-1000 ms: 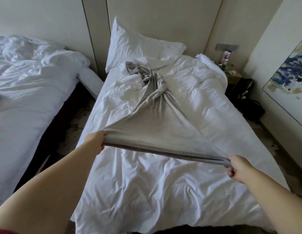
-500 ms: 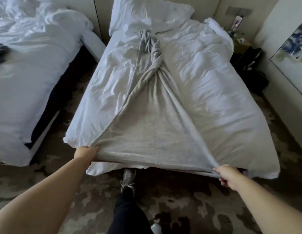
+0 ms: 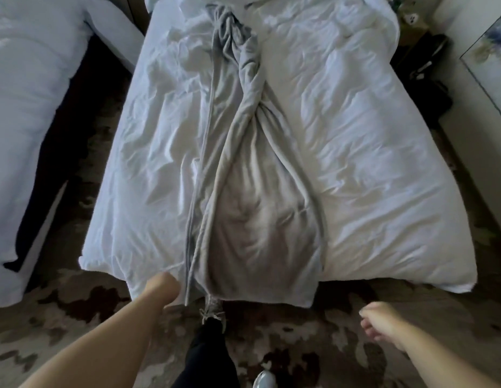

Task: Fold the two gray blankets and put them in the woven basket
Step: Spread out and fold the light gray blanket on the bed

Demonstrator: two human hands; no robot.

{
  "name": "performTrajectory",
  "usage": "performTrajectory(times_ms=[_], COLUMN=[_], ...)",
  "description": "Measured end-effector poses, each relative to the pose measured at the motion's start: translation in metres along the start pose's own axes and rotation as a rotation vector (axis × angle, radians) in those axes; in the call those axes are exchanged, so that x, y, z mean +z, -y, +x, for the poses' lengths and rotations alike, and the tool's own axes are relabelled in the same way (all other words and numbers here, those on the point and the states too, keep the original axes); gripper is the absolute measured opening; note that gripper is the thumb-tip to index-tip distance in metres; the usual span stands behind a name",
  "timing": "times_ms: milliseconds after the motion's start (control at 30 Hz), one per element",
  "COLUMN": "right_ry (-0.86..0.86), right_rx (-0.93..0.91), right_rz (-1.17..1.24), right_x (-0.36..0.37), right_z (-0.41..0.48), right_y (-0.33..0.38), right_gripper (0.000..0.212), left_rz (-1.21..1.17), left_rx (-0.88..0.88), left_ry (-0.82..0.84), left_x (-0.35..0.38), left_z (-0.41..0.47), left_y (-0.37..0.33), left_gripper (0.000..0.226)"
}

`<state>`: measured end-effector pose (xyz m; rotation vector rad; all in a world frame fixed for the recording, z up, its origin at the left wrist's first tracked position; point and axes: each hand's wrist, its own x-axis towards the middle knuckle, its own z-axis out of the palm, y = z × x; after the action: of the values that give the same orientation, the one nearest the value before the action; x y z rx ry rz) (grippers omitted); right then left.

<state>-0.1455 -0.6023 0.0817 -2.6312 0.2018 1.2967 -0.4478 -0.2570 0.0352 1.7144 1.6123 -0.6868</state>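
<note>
Bedding in white covers a second bed [image 3: 25,107] at the far left, cropped by the frame, with a dark gap between it and the main bed [image 3: 369,163]. Next comes the left hand [image 3: 162,287], at the foot of the main bed and right against the near left edge of the gray blanket [image 3: 257,219]. Its fingers are hidden behind the hanging cloth, so I cannot tell whether it pinches that corner or only touches it. The blanket lies down the middle of the white duvet. Its near end spreads broad and reaches over the foot of the bed, while its far end is twisted into a rope that runs up out of view. That shape suggests it is laid lengthwise to be flattened before a first fold, which is not yet made. Below its near edge a laced shoe [image 3: 212,306] stands on the patterned carpet [image 3: 75,317]. Further right, the right hand [image 3: 383,329] hangs over the carpet well apart from the blanket, fingers loosely curled and holding nothing. At the far right a dark bag [image 3: 428,79] and a framed picture [image 3: 490,60] are partly cropped. Neither the second gray blanket nor the woven basket shows, and blur softens both hands
</note>
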Motion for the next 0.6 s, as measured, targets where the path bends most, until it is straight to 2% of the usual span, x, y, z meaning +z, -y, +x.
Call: performTrajectory(times_ms=[33,100,200,333,533,600], right_ry=[-0.001,0.0,0.01,-0.068,-0.317,-0.339], right_rx=[-0.019,-0.06,-0.135,-0.252,-0.261,-0.251], right_rz=[0.004,0.012,0.042,0.019,0.019,0.021], right_x=[0.002,0.008,0.021,0.031,0.036,0.037], right_z=[0.003,0.011,0.026,0.052,0.084,0.091], right_y=[0.023,0.073,0.147,0.223,0.273,0.274], right_gripper=[0.016,0.018,0.019,0.016,0.034,0.034], left_rz=[-0.01,-0.097,-0.186,-0.182,-0.038,-0.07], left_rx=[0.078,0.096,0.223,0.304,0.288,0.302], left_ry=[0.012,0.057,-0.046,-0.073,-0.002,0.012], left_x=[-0.011,-0.033,-0.065,-0.081,-0.075,-0.074], left_z=[0.018,0.04,0.068,0.106,0.148,0.152], left_y=[-0.016,-0.052,-0.108,-0.155,-0.179,-0.18], left_gripper=[0.028,0.023,0.017,0.022,0.04,0.028])
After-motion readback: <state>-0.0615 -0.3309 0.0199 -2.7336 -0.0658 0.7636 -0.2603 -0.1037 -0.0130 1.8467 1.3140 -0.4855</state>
